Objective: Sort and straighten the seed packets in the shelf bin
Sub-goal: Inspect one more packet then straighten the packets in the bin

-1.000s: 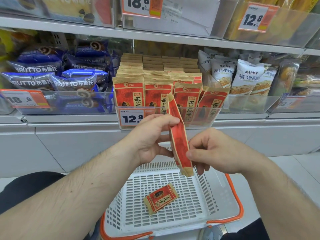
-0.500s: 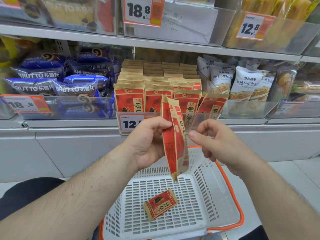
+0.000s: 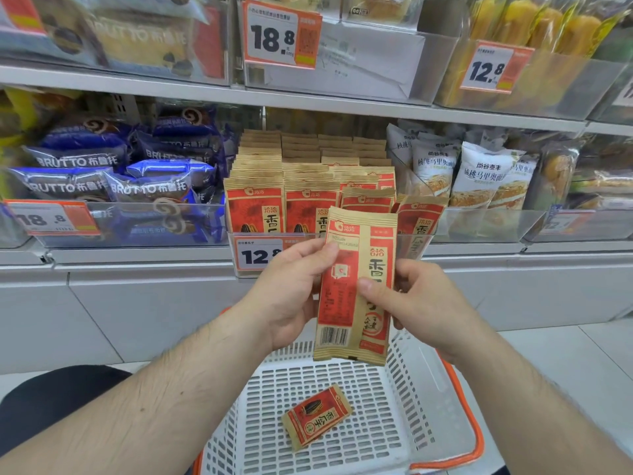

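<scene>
- Both hands grip a pair of seed packets (image 3: 356,286) held upright, one overlapping the other, in front of the shelf bin (image 3: 329,248).
- Left hand (image 3: 291,296): thumb pressed on the upper left face of the front packet, fingers curled behind it.
- Right hand (image 3: 414,299): thumb across the packets at mid-height, fingers wrapped round the right edge.
- Front packet shows its printed back with a barcode near the bottom; the one behind shows red front lettering along its right side.
- Held packets hang above the near white basket (image 3: 404,406), which has an orange rim.
- One small seed packet (image 3: 317,416) lies tilted on the basket floor, face up, well apart from the held pair.
- Shelf bin, centre of the middle shelf: rows of matching red-and-tan packets (image 3: 294,186) standing upright; the front right one (image 3: 419,221) leans to the left.
- Price tag (image 3: 258,255) on the bin front reads 12.8, partly hidden by the left hand.
- Left of the bin: blue wrapped rolls (image 3: 113,173). Right of it: white bread bags (image 3: 483,176).
</scene>
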`<action>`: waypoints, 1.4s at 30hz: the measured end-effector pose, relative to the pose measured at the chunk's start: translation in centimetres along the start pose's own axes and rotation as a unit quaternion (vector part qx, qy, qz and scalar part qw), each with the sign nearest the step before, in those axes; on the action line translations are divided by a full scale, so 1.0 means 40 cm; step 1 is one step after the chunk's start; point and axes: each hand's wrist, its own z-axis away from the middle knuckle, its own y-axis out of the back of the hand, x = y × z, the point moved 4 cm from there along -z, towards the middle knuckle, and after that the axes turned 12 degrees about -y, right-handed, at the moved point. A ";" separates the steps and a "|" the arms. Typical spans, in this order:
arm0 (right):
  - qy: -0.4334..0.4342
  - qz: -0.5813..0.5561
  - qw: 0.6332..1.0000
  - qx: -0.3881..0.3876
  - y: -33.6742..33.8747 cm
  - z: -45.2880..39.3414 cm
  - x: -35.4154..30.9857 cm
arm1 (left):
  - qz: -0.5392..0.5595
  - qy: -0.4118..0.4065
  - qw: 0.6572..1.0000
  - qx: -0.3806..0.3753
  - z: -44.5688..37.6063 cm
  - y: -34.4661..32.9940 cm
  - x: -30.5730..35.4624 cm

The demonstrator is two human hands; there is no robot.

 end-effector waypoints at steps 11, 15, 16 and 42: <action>0.029 -0.175 0.983 0.043 0.031 0.002 -0.021 | 0.017 0.003 1.000 -0.016 0.000 -0.006 -0.007; 0.034 -0.181 0.982 0.036 0.032 0.000 -0.019 | 0.023 0.000 1.000 -0.017 -0.001 -0.009 -0.007; 0.035 -0.182 0.982 0.036 0.032 0.001 -0.019 | 0.025 0.000 1.000 -0.018 0.000 -0.009 -0.006; -0.020 0.127 0.990 -0.052 0.001 0.020 -0.004 | -0.042 0.050 0.998 0.025 -0.008 0.010 -0.022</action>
